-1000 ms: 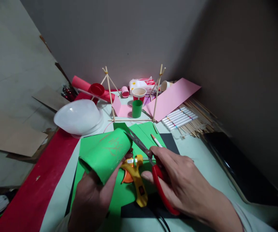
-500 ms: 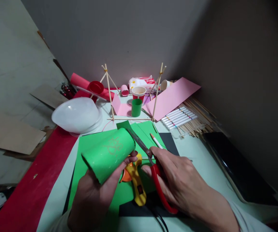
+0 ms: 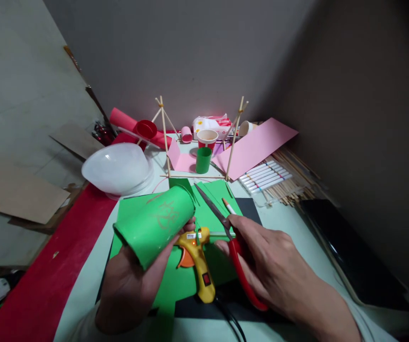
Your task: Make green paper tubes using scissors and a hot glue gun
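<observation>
My left hand (image 3: 133,280) is closed around a green paper tube (image 3: 151,221) with faint reddish pencil lines drawn on its side. A green flap sticks up at the tube's far end. In my right hand (image 3: 272,256) is a pair of scissors (image 3: 242,268) with red handles, its blades together and pointing up and left, just apart from the tube's right end. Beneath and between the hands lies a yellow glue gun (image 3: 202,273) with an orange trigger, on sheets of green paper (image 3: 179,287). A white pencil (image 3: 228,205) rests behind the scissors.
A stick frame (image 3: 165,137) stands at the back, with a green cup (image 3: 203,160) and a paper cup (image 3: 207,137) by it. White bowls (image 3: 117,166) sit at left. Pink card (image 3: 257,149), markers (image 3: 264,175), wooden sticks (image 3: 295,183) and a black flat device (image 3: 347,251) lie at right.
The scissors have drawn back to the right, away from the tube's end. The tube has shifted slightly left, and more of the glue gun shows.
</observation>
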`<action>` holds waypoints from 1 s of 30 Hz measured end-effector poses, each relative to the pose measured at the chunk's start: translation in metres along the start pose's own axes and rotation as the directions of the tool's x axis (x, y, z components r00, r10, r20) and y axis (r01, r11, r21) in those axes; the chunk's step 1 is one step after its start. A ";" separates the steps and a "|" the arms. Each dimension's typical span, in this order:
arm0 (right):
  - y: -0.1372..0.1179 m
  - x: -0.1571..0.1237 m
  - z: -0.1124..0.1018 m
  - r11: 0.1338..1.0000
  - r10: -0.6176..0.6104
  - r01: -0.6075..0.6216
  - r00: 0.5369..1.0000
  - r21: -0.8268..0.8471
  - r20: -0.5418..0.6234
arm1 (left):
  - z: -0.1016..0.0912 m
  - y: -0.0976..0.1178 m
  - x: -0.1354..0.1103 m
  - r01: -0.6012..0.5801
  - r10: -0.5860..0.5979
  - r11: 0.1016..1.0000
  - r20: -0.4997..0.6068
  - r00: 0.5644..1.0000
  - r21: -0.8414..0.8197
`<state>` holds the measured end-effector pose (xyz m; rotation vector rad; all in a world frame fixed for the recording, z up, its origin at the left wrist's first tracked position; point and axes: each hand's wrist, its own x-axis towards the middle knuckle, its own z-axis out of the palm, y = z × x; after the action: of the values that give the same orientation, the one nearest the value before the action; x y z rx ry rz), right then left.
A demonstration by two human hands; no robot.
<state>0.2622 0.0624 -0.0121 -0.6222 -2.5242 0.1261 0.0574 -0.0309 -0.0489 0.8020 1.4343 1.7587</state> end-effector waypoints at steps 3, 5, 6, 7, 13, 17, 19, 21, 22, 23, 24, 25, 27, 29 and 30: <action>0.000 0.002 -0.007 0.984 0.110 -0.113 0.993 0.138 0.031 | 0.007 0.012 0.006 0.113 -0.119 0.981 -0.030 0.992 -0.159; -0.001 0.004 -0.011 0.954 0.185 -0.191 0.982 0.233 0.048 | 0.014 0.023 0.011 0.131 -0.142 0.964 -0.032 0.989 -0.234; -0.001 0.004 -0.013 0.940 0.206 -0.213 0.977 0.266 0.053 | 0.018 0.029 0.013 0.125 -0.141 0.955 -0.044 0.989 -0.268; -0.003 0.005 -0.014 0.930 0.216 -0.227 0.974 0.290 0.069 | 0.021 0.034 0.015 0.117 -0.147 0.937 -0.070 0.987 -0.329; -0.011 0.010 -0.013 0.907 0.223 -0.294 0.943 0.303 0.248 | 0.030 0.042 0.013 0.176 -0.237 0.863 -0.070 0.969 -0.473; -0.010 0.007 -0.012 0.919 0.205 -0.252 0.962 0.303 0.178 | 0.029 0.042 0.008 0.243 -0.319 0.877 -0.123 0.940 -0.415; -0.010 0.004 -0.016 0.926 0.186 -0.196 0.981 0.324 0.061 | 0.028 0.043 0.007 0.253 -0.321 0.886 -0.120 0.939 -0.388; -0.010 0.003 -0.022 0.921 0.170 -0.153 0.985 0.358 -0.017 | 0.026 0.043 0.006 0.225 -0.283 0.897 -0.102 0.954 -0.381; -0.011 0.002 -0.024 0.911 0.169 -0.151 0.986 0.384 -0.014 | 0.026 0.042 0.005 0.205 -0.258 0.905 -0.097 0.961 -0.372; -0.013 0.002 -0.027 0.896 0.168 -0.161 0.986 0.415 0.020 | 0.025 0.041 0.004 0.188 -0.236 0.915 -0.096 0.967 -0.357; -0.014 0.002 -0.028 0.879 0.170 -0.185 0.983 0.440 0.073 | 0.023 0.040 0.004 0.171 -0.214 0.925 -0.095 0.972 -0.340; -0.015 0.002 -0.029 0.865 0.176 -0.216 0.976 0.453 0.128 | 0.022 0.039 0.003 0.155 -0.192 0.934 -0.086 0.978 -0.322; -0.015 0.002 -0.028 0.864 0.197 -0.266 0.960 0.427 0.201 | 0.021 0.038 0.002 0.126 -0.147 0.949 -0.051 0.988 -0.289; -0.014 0.002 -0.026 0.888 0.209 -0.277 0.954 0.367 0.214 | 0.020 0.039 0.002 0.105 -0.113 0.962 -0.016 0.993 -0.252; -0.013 0.002 -0.025 0.897 0.212 -0.274 0.955 0.347 0.208 | 0.021 0.040 0.002 0.102 -0.108 0.968 -0.012 0.994 -0.231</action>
<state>0.2686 0.0513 0.0133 -0.7929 -2.4675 0.7603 0.0679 -0.0235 -0.0059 0.5738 1.2361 1.8174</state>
